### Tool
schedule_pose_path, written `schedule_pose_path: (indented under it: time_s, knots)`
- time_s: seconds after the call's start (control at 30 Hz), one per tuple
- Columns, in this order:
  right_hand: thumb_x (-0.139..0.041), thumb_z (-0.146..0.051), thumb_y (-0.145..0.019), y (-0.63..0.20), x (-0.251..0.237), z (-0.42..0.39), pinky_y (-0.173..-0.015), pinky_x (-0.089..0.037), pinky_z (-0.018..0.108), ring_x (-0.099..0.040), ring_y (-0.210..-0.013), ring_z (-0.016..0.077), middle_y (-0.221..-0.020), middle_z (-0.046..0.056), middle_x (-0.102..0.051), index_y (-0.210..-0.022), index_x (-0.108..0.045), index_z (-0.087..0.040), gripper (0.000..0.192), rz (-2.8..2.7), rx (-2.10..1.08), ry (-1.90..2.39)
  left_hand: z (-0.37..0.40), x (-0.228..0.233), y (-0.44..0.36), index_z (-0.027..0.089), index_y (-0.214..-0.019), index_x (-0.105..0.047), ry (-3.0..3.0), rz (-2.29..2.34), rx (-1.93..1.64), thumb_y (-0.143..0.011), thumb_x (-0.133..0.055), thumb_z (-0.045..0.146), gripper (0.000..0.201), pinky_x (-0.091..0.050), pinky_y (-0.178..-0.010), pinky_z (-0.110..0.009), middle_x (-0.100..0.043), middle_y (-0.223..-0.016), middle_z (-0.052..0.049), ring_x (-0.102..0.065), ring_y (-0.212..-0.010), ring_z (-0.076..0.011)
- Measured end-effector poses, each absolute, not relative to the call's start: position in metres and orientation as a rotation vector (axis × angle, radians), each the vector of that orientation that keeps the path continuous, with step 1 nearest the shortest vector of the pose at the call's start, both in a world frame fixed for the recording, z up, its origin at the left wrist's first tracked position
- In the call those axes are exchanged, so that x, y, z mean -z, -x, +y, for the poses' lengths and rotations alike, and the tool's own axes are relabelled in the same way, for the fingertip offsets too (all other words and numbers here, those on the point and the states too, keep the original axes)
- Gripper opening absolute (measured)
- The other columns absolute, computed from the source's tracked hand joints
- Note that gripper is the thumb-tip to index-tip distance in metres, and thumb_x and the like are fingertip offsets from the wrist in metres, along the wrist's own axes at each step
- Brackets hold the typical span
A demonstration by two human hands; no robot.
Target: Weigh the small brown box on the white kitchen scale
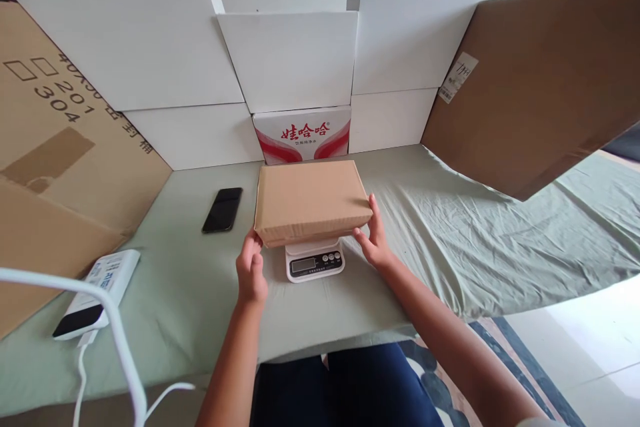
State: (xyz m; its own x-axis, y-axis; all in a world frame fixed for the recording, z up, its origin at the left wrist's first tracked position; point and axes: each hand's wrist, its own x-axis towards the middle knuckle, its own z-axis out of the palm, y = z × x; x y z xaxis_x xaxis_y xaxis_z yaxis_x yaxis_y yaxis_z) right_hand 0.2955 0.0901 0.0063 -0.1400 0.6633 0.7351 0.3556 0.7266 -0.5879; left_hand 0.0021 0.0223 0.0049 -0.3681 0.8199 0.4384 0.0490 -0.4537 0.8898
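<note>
A closed brown cardboard box (313, 197) sits over a small white kitchen scale (316, 273), hiding the weighing surface. Only the scale's front, with its small display and buttons, shows below the box; no reading can be made out. At the box's front left corner is my left hand (251, 269), its fingertips against the side and lower edge, the thumb bent upward. My right hand (374, 235) holds the front right corner, fingers along the side and thumb by the front lower edge. Whether the box rests fully on the scale cannot be told.
A black phone (223, 210) lies left of the box. Farther left is a white power bank (97, 293) with a white cable (113, 313). White boxes (295, 60) and a red-and-white carton (303, 137) stand behind, with large cardboard panels (530, 80) at the sides. Green cloth (175, 300) covers the table.
</note>
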Motion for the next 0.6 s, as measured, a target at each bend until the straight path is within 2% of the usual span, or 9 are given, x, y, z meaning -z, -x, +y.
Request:
schedule_pose_path:
  time_s: [0.23,0.43,0.6]
  knots:
    - [-0.044,-0.062,-0.106,-0.290,-0.016,0.084,-0.124,-0.043,0.058,-0.044,-0.154,0.0349,-0.166,0.012,-0.043,-0.170,-0.020,-0.033,0.075,-1.749,-0.356,0.847,0.013,0.004,-0.004,0.017,-0.142,-0.067,-1.208,1.242,-1.832,-0.085,-0.061,0.079,0.084,-0.046,-0.118,-0.049,-0.068,-0.142,-0.020,-0.059,-0.141,-0.0382]
    - [-0.045,-0.061,-0.105,-0.288,-0.016,0.089,-0.121,-0.045,0.058,-0.044,-0.153,0.0355,-0.166,0.011,-0.042,-0.169,-0.024,-0.036,0.071,-1.718,-0.403,0.810,0.017,0.000,-0.005,0.018,-0.142,-0.067,-1.159,1.249,-1.849,-0.085,-0.062,0.078,0.084,-0.044,-0.120,-0.049,-0.068,-0.143,-0.020,-0.056,-0.144,-0.0375]
    - [-0.042,-0.065,-0.104,-0.287,-0.019,0.090,-0.108,-0.054,0.059,-0.056,-0.141,0.0362,-0.167,0.012,-0.039,-0.169,-0.020,-0.040,0.073,-1.552,-0.515,0.835,0.018,-0.006,-0.007,0.018,-0.141,-0.067,-1.163,1.240,-1.892,-0.086,-0.059,0.079,0.082,-0.042,-0.122,-0.048,-0.066,-0.145,-0.020,-0.053,-0.147,-0.0365]
